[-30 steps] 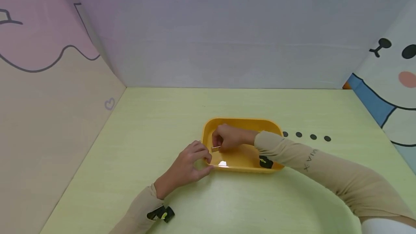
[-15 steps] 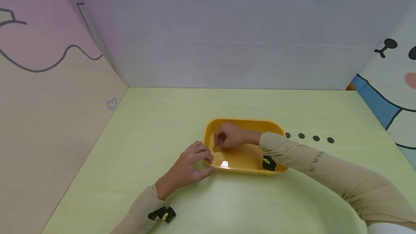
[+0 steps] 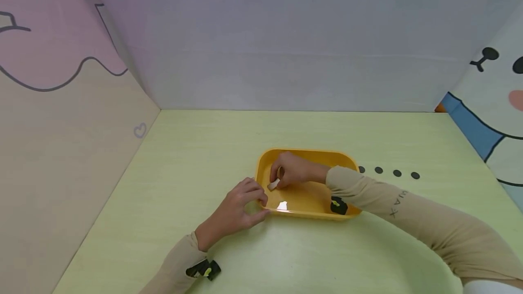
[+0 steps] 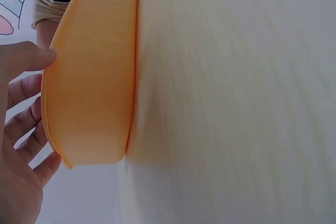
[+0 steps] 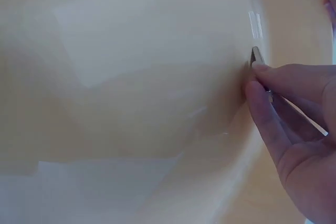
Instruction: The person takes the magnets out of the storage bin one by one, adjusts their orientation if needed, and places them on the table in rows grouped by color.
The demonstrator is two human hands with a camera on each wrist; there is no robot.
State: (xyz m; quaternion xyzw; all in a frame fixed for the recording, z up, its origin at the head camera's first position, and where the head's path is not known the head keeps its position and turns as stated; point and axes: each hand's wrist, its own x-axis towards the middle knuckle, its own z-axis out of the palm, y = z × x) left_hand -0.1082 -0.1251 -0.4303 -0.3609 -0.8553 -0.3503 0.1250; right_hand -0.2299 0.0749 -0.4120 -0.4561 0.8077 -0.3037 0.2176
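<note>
A yellow plastic tray [image 3: 310,215] with raised walls stands on the table. My left hand [image 3: 239,205] holds its near left corner. In the left wrist view the thumb [image 4: 39,57] lies against the rim and the curved fingers reach the edge. Inside the tray, my right hand [image 3: 290,169] pinches a small, flat, shiny metal piece [image 3: 273,185] between thumb and fingers, near the left wall. The right wrist view shows a narrow wedge-shaped end of this metal piece [image 5: 255,54], like a clip; the fingers hide the rest, so its exact kind is unclear.
The pale green table [image 3: 196,149] meets a lilac back wall [image 3: 286,40]. Printed panels flank both sides, with a cartoon face on the right panel [image 3: 498,112]. Several dark dots [image 3: 397,173] line the table right of the tray. Light glares off the tray's floor.
The metal piece has tilted and turned in my right hand's pinch, now showing a pale bright face. My right hand has shifted slightly; the left keeps its place on the tray.
</note>
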